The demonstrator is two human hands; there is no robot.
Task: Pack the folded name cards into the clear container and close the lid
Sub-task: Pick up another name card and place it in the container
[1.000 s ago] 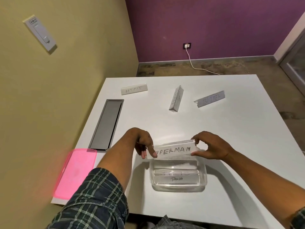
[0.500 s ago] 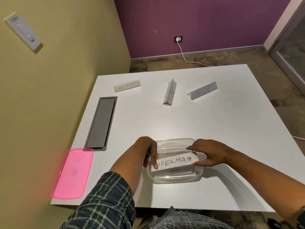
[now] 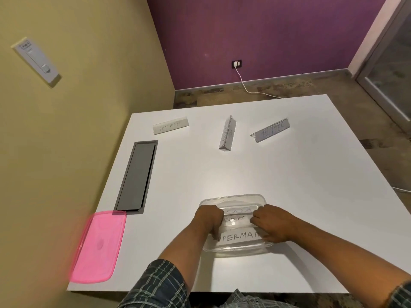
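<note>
Two hands, the left hand (image 3: 209, 221) and right hand (image 3: 272, 224), pinch the ends of the SUPERMAN card (image 3: 236, 237) inside the clear container (image 3: 235, 200), near the white table (image 3: 278, 174) front edge. Pink lid (image 3: 97, 247) overhangs the left corner; three cards stand beyond open surface.

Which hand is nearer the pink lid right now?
Left. The left hand is in the clear container, on the side toward the pink lid; the right hand is at the container's far side.
</note>
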